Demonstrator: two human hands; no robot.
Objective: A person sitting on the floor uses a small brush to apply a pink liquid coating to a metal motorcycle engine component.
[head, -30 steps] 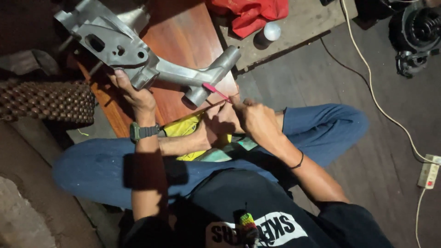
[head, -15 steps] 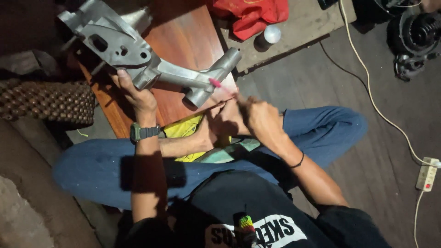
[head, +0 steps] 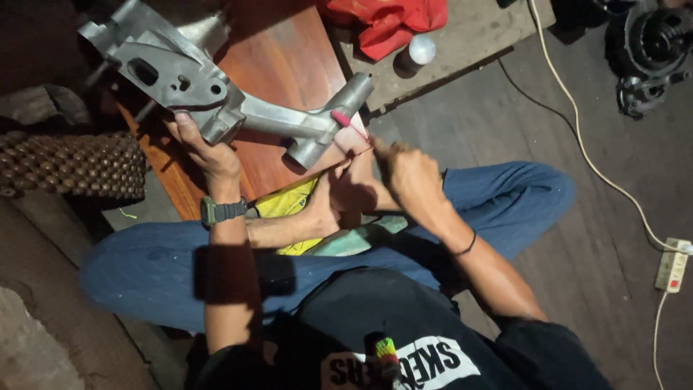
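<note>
I see the left hand [head: 202,148] gripping the grey metal casting [head: 216,97] from beneath, raising its tubular end clear of the wooden board [head: 289,58]. The right hand [head: 408,173] pinches a thin red-tipped tool [head: 350,126] against that near-right end.

1. My left hand [head: 206,148] grips a grey metal bracket [head: 216,94] above a wooden board [head: 289,58].
2. My right hand [head: 408,173] pinches a thin red-tipped tool [head: 345,120] against the bracket's tube end.

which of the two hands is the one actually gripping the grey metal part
The left hand, the one with the wristwatch, has its grip on the grey metal part near its wide end. The right hand holds a thin red-tipped tool against the tube end.
</note>
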